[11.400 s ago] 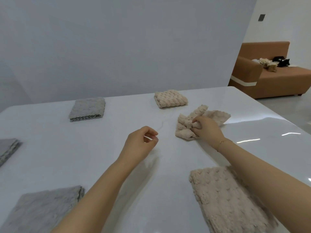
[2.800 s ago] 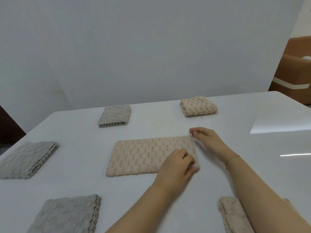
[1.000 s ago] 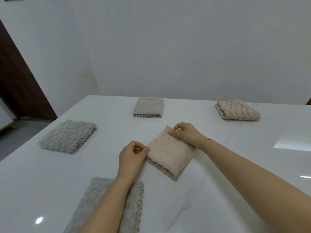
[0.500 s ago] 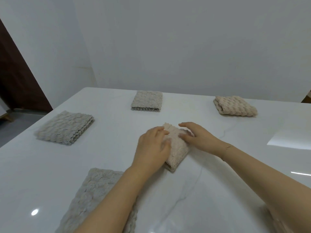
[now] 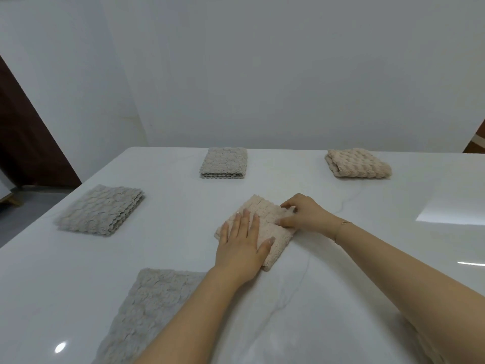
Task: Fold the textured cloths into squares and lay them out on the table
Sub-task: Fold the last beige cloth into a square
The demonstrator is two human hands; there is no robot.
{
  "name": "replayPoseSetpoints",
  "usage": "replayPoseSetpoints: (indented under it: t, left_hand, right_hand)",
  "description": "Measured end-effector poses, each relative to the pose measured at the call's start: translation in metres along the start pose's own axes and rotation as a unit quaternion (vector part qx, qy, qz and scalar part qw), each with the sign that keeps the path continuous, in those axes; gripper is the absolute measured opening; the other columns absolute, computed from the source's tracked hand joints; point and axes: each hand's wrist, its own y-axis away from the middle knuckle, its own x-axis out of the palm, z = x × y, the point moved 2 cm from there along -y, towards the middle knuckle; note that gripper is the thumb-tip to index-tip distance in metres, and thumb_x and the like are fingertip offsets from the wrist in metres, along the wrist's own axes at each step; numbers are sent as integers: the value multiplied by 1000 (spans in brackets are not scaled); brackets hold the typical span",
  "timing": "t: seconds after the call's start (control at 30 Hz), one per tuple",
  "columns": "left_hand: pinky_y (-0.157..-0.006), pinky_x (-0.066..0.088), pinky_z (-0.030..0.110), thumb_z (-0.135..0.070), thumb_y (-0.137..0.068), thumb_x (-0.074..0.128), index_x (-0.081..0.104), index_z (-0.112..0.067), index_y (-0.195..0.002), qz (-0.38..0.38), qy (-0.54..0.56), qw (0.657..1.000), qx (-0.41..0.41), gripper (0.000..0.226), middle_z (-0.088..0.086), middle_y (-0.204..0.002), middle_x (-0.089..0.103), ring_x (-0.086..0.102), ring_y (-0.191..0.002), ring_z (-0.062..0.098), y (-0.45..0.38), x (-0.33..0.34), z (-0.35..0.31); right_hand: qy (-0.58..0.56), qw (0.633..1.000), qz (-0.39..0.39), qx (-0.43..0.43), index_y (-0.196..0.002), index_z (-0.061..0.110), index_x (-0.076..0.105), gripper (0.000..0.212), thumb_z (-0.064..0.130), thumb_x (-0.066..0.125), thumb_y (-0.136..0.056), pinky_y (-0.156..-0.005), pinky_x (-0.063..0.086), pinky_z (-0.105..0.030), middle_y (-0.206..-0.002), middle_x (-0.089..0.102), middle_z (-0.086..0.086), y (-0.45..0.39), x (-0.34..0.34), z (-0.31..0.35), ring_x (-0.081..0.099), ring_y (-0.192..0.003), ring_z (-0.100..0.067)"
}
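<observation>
Left hand (image 5: 240,248) flat on the folded beige cloth (image 5: 265,222) mid-table (image 5: 341,298), fingers straight, right hand (image 5: 301,214) pinching its right edge, fingers curled, no writing on it

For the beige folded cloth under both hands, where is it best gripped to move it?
Probably pinch the beige folded cloth at its thick near-right edge, coming from the right where the right hand already sits; the layers stack there, so they likely lift together while the left hand lies flat on top.

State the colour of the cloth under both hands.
Beige, with a raised bumpy weave; the folded cloth shows in the head view.
</observation>
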Motion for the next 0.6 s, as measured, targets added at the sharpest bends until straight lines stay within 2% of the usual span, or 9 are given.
replayPoseSetpoints:
  t: [0.07, 0.1, 0.13, 0.2, 0.27, 0.4, 0.5, 0.6]
  left_hand:
    - [-117, -14, 39, -60, -95, 11, -9, -22, -152, 5, 14, 1000, 3, 71, 1, -158, -18, -19, -145, 13, 0, -3, 0]
    - [-117, -13, 39, -57, -97, 15, -7, -22, -152, 3, 20, 1000, 7, 69, 0, -159, -17, -18, -145, 13, 1, -4, 0]
    - [-118, -12, 38, -55, -98, 18, -5, -22, -152, 0, 24, 1000, 12, 68, -1, -159, -15, -17, -145, 12, 2, -6, 0]
    - [-118, -10, 37, -54, -98, 20, -2, -22, -153, -9, 26, 999, 20, 66, -2, -160, -11, -14, -146, 11, 4, -8, 0]
    - [-119, -8, 38, -53, -98, 22, 2, -23, -153, -19, 33, 999, 24, 66, -3, -161, -6, -10, -146, 11, 6, -12, -1]
    - [-119, -6, 41, -52, -98, 25, 4, -24, -152, -58, 58, 996, 31, 64, -2, -161, -3, -6, -147, 12, 10, -22, -8]
    - [-119, -2, 39, -49, -99, 28, 1, -25, -152, -83, 78, 993, 43, 64, -2, -161, -1, -2, -147, 13, 10, -27, -23]
    - [-118, 0, 38, -47, -99, 29, -1, -27, -152, -81, 80, 991, 63, 64, -2, -161, -1, -1, -147, 14, 6, -27, -51]
  right_hand:
    - [-41, 999, 2, 26, -98, 12, 66, 32, 36, 72, -78, -75, 49, -30, -90, 61, 1, -3, 2, 0, 56, -84, -15]
    - [-58, 998, 8, 39, -80, 11, 61, 28, 36, 73, -78, -61, 42, -25, -74, 54, 2, -3, 4, 1, 51, -69, -13]
    - [-69, 996, 12, 48, -66, 13, 52, 35, 37, 74, -78, -53, 33, -23, -63, 45, 3, -2, 5, 3, 43, -58, -11]
    - [-81, 995, 22, 62, -57, 16, 36, 50, 38, 75, -77, -48, 24, -23, -56, 35, 4, 0, 6, 4, 35, -51, -11]
    - [-105, 991, 41, 71, -58, 15, 36, 49, 37, 76, -75, -51, 26, -23, -57, 36, 2, 1, 5, 2, 36, -52, -13]
    - [-237, 968, 44, 76, -78, 10, 60, 26, 28, 77, -72, -71, 47, -32, -80, 61, -8, 11, -5, -7, 58, -73, -21]
    - [-416, 905, 29, 84, -101, -1, 63, 27, 12, 73, -79, -82, 56, -31, -100, 68, -15, 25, -21, -23, 66, -90, -24]
    - [-500, 861, -5, 99, -115, -3, 59, 39, 9, 73, -80, -80, 57, -30, -113, 67, -16, 41, -41, -50, 66, -100, -24]
